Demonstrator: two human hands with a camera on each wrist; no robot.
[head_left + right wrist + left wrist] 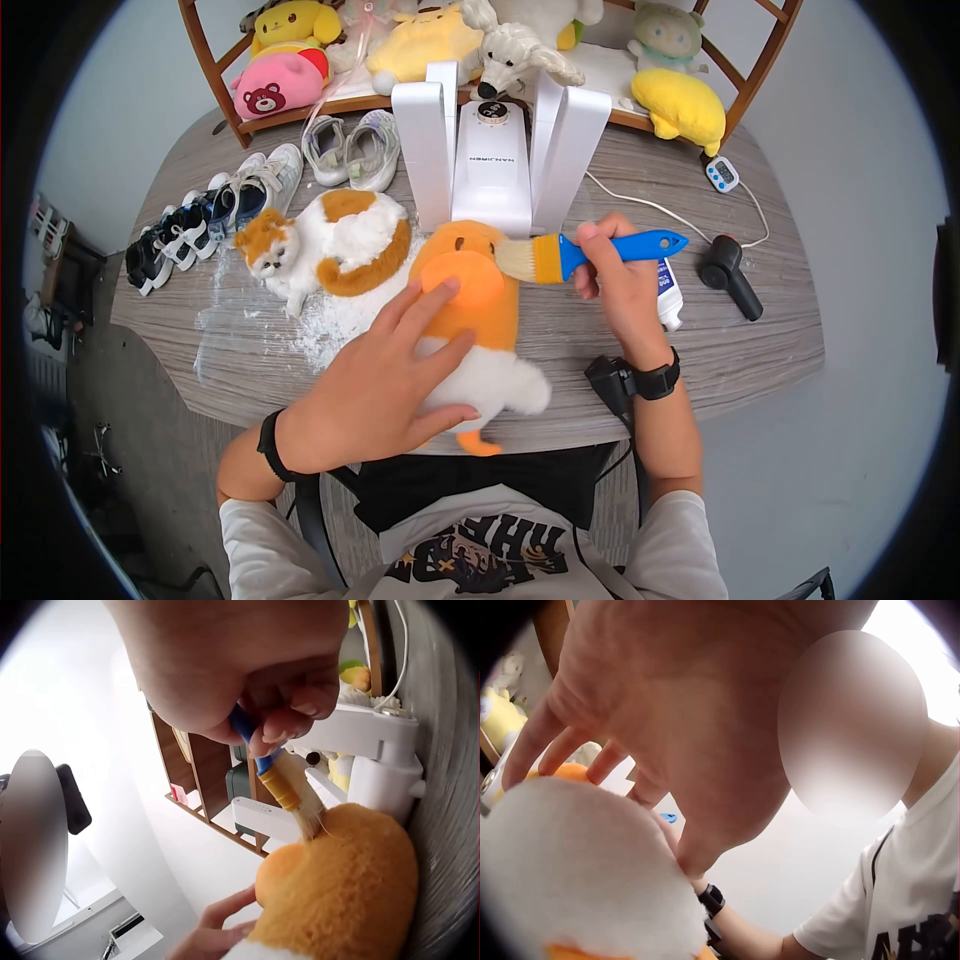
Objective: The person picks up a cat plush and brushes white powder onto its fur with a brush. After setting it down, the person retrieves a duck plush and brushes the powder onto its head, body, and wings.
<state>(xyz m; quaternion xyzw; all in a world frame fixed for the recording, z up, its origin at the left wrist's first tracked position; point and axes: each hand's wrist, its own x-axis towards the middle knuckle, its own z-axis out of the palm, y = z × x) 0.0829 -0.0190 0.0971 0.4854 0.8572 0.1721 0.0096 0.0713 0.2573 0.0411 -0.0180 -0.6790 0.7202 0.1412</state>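
Note:
An orange and white plush duck (468, 340) lies on the table in front of the person, its round orange bill facing up. My left hand (385, 370) rests on it with spread fingers, the fingertips at the bill and the thumb by the white body. In the left wrist view that hand (667, 712) arches over the white fur. My right hand (622, 285) grips a paintbrush (625, 247) by its blue handle. The pale bristles touch the duck's head beside the bill, which the right wrist view also shows at the brush's ferrule (280, 789) and tip.
White powder (335, 325) is scattered around a plush cat (350, 235) on the left. Several shoes (225, 205) line the table's left side. A white folding-arm appliance (492, 165) stands behind the duck. At right lie a white bottle (669, 300), a black handheld device (733, 275) and a cabled timer (722, 174).

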